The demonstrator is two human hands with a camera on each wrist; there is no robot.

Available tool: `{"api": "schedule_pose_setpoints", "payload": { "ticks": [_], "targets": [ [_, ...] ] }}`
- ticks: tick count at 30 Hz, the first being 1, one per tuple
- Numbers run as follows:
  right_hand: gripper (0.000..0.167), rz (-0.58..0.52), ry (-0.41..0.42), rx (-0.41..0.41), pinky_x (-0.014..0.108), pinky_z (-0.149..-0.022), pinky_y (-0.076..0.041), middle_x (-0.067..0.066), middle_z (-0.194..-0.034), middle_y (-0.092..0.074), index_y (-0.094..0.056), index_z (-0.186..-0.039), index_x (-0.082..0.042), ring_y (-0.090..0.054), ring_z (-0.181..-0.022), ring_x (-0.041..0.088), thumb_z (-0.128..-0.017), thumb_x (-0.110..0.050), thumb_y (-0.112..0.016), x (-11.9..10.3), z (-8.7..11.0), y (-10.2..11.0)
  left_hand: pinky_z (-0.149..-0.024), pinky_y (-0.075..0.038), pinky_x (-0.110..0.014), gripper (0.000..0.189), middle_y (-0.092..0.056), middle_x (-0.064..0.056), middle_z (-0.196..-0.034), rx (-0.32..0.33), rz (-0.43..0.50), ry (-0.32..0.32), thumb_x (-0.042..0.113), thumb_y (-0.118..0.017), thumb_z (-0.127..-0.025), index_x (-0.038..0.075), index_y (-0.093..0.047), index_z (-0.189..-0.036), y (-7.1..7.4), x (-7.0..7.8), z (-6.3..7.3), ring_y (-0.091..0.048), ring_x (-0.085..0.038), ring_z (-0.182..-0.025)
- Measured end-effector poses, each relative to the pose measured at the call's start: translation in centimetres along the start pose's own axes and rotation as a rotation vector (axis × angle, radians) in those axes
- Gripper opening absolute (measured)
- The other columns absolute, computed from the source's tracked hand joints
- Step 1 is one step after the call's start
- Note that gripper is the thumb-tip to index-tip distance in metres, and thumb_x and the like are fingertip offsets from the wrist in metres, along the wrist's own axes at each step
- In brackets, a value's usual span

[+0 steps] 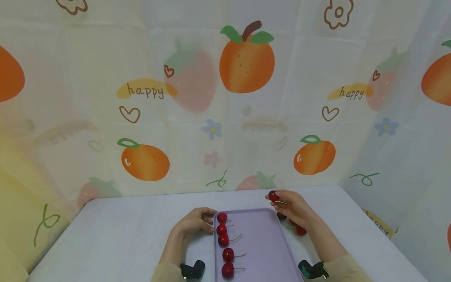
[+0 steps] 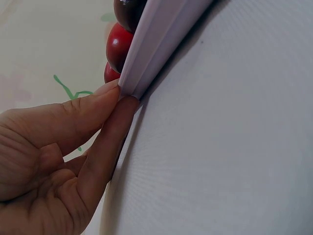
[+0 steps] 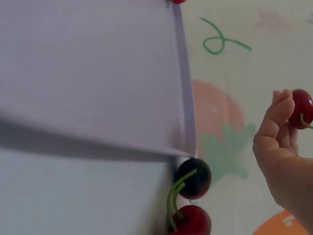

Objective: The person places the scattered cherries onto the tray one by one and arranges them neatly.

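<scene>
My right hand (image 1: 295, 206) holds a red cherry (image 1: 273, 196) with a thin stem, raised above the far right corner of a lilac tray (image 1: 258, 243). In the right wrist view this cherry (image 3: 302, 108) sits at the fingertips. At the tray's far left edge my left hand (image 1: 194, 221) pinches the rim; the left wrist view shows thumb and finger meeting at the tray wall (image 2: 156, 44). Several stemmed cherries (image 1: 228, 255) lie inside the tray in a column along its left side, stems pointing right.
Outside the tray on the right lie more cherries, a dark one (image 3: 193, 178) and a red one (image 3: 191, 221) among them, partly hidden by my right hand in the head view. A white table (image 1: 127, 235) carries everything. Behind it hangs a fruit-printed cloth (image 1: 190, 137).
</scene>
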State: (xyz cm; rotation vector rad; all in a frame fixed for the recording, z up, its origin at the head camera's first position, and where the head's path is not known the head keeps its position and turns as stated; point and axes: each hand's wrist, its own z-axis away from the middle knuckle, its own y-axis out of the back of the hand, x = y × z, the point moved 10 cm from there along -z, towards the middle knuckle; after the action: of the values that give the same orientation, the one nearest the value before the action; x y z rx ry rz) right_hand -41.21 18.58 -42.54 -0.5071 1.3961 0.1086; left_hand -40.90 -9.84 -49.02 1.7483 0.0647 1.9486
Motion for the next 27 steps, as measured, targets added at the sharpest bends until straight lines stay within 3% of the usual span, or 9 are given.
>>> {"api": "schedule_pose_setpoints", "payload": {
  "ticks": [5, 10, 21, 27],
  "targets": [
    [0.02, 0.138, -0.048, 0.05, 0.018, -0.079, -0.054, -0.005, -0.1, -0.066, -0.067, -0.112, -0.009, -0.066, -0.09, 0.014, -0.101, -0.017, -0.052, 1.2, -0.7, -0.6, -0.074, -0.055, -0.028, 0.057, -0.065, -0.012, -0.106, -0.005, 0.007, 0.004, -0.001, -0.077, -0.074, 0.001, -0.061, -0.128, 0.0, 0.0, -0.1, -0.057, -0.018, -0.088],
    [0.041, 0.225, -0.058, 0.035, 0.019, -0.079, -0.056, -0.003, -0.099, -0.065, -0.053, -0.129, 0.01, -0.067, -0.088, 0.013, -0.099, -0.019, -0.056, 1.9, -1.3, -1.7, -0.074, -0.055, -0.027, 0.055, -0.065, -0.012, -0.107, 0.004, -0.009, 0.01, 0.0, -0.076, -0.075, 0.002, -0.062, -0.128, 0.1, -0.1, -0.2, -0.058, -0.018, -0.087],
    [0.045, 0.359, -0.059, 0.011, 0.021, -0.074, -0.056, -0.002, -0.091, -0.066, -0.054, -0.128, 0.011, -0.067, -0.078, 0.009, -0.096, -0.02, -0.062, 3.5, -2.8, -3.7, -0.076, -0.055, -0.028, 0.056, -0.065, -0.011, -0.104, 0.014, -0.018, 0.019, 0.0, -0.077, -0.075, 0.002, -0.061, -0.128, 0.0, -0.1, 0.0, -0.058, -0.018, -0.086],
    [0.044, 0.49, -0.04, 0.049, 0.027, -0.073, -0.058, 0.005, -0.099, -0.072, -0.061, -0.124, 0.009, -0.069, -0.079, 0.011, -0.093, -0.022, -0.066, 4.0, -3.4, -4.0, -0.075, -0.055, -0.028, 0.056, -0.065, -0.011, -0.106, 0.01, -0.014, 0.018, 0.0, -0.077, -0.075, 0.003, -0.061, -0.128, 0.0, 0.0, 0.1, -0.058, -0.018, -0.086]
  ]
}}
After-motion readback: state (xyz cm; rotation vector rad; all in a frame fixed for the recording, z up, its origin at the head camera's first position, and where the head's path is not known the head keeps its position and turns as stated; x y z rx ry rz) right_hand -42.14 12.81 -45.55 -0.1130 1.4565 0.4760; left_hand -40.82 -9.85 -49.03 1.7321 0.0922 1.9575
